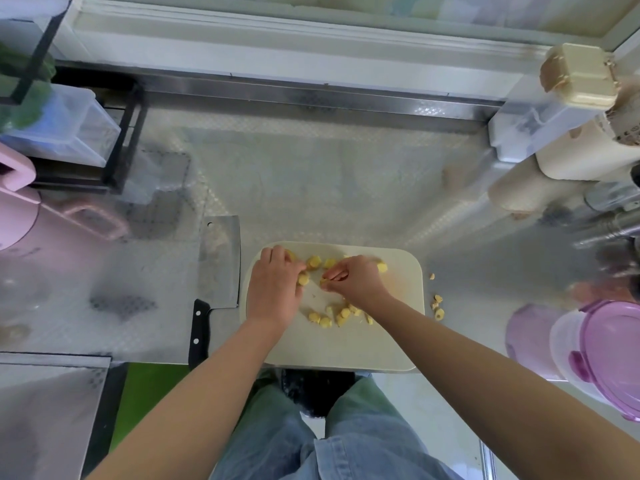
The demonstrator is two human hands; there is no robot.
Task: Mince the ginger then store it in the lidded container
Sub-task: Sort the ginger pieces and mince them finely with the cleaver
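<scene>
Here, the ginger lies as pale yellow, roughly round chunks scattered over a cream cutting board with rounded corners, in one loose cluster along its far edge and another near its middle. A few stray bits have landed on the counter just off the board's right edge. The counter is dull, embossed metal.

Both hands work among the far chunks. The left hand lies palm down with its fingers bent onto the pieces; whether its grip holds one, I cannot tell. The right hand has its grip narrow, fingertips pinching a small yellow piece just above the board.

A cleaver lies flat on the counter along the board's left side. It has a broad rectangular steel blade with a hole at one corner, and a black riveted handle points towards the person.

At the right edge stands a clear plastic container, with a translucent purple lid tilted against it.
</scene>
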